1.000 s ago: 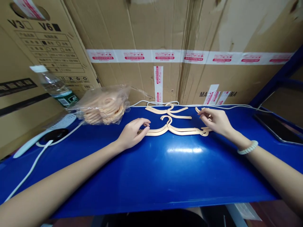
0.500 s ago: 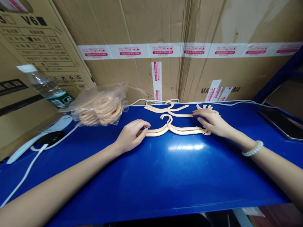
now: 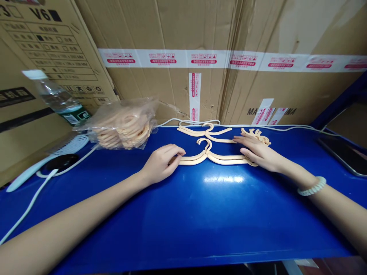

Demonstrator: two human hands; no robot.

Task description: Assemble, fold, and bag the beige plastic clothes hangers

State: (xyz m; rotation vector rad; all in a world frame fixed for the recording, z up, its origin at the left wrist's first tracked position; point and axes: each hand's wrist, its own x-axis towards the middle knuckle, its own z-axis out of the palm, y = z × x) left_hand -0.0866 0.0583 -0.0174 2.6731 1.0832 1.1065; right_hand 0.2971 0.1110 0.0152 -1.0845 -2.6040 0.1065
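Note:
A cream-coloured clothes hanger (image 3: 193,160) lies flat on the blue table, its curled hook pointing away from me. My left hand (image 3: 164,162) pinches its left end between thumb and curled fingers. Over its right end rests my right hand (image 3: 259,152), fingers stretched out and thumb apart, partly covering that end. A second cream hanger (image 3: 219,139) lies just behind, one arm reaching to my right fingertips. Beyond the right hand is a small pile of cream hanger pieces (image 3: 255,133), partly hidden by the fingers.
A clear plastic bag (image 3: 123,126) of similar cream pieces sits at the back left beside a water bottle (image 3: 57,97). Nearby are a pale hairbrush (image 3: 31,173) and a black disc (image 3: 61,162) with a white cable. A phone (image 3: 344,154) lies right. Cardboard boxes (image 3: 160,30) wall the back.
The view has shifted slightly. My right hand has come down a little over the hanger's right end, covering more of it. My left hand stays at the left end.

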